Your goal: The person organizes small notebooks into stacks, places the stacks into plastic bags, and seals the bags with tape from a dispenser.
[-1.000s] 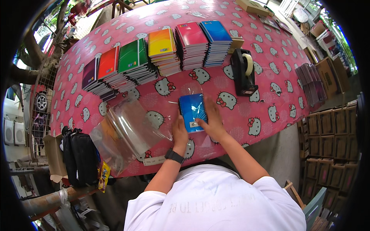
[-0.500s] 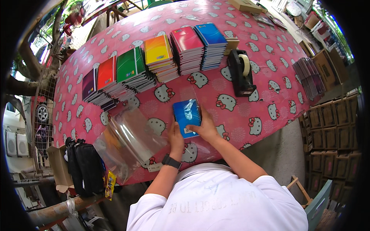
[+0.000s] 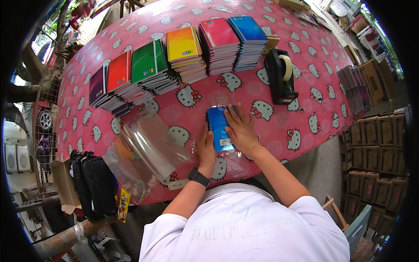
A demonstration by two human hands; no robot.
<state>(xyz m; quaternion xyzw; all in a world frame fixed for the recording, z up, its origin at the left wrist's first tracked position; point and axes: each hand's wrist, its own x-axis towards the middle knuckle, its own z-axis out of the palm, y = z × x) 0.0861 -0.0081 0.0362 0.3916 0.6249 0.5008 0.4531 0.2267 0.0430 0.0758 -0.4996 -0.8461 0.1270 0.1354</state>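
A blue spiral notebook (image 3: 217, 123) in clear plastic film lies in front of me on the table, with a small white label near its lower edge. My left hand (image 3: 205, 147) is closed at its left edge, the thumb along the side. My right hand (image 3: 242, 131) rests flat over the right half of the cover, fingers stretched out and slightly apart. A loose stack of clear plastic sleeves (image 3: 146, 146) lies to the left of my left hand.
Beyond the notebook, stacks of spiral notebooks stand in a row: purple (image 3: 98, 87), red (image 3: 119, 72), green (image 3: 149, 63), yellow (image 3: 181, 43), pink (image 3: 219, 32) and blue (image 3: 248, 35). A black tape dispenser (image 3: 276, 81) stands right of them. At the left edge hangs a black bag (image 3: 94, 183).
My right hand has gone from gripping the notebook's right side to lying flat across its cover. The notebook sits lower against the table, and the view has shifted slightly.
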